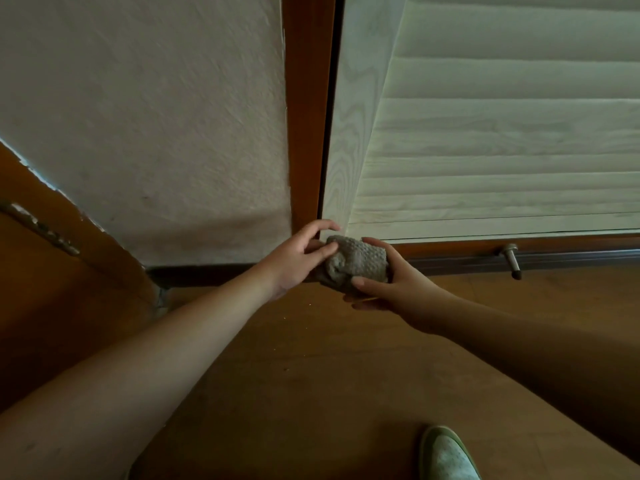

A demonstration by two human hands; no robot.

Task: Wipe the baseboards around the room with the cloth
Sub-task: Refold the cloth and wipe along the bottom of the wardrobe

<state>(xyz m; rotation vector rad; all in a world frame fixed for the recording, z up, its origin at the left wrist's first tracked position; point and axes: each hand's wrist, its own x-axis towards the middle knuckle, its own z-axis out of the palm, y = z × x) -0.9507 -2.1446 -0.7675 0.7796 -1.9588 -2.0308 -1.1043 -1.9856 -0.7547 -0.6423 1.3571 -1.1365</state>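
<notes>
Cloth (356, 263) bunched between both hands: right hand (388, 289) grips it, left hand (298, 258) pinches its end.

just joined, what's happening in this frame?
A person is crouched near a room corner, holding a bunched grey cloth in both hands. The right hand grips it from below and behind; the left hand has its fingers on the cloth's left end, seemingly folding or adjusting it. The cloth is held in the air in front of the dark baseboard at the foot of the white wall, beside a louvered door. It isn't pressed against the baseboard at this moment. A green shoe shows on the wooden floor.
</notes>
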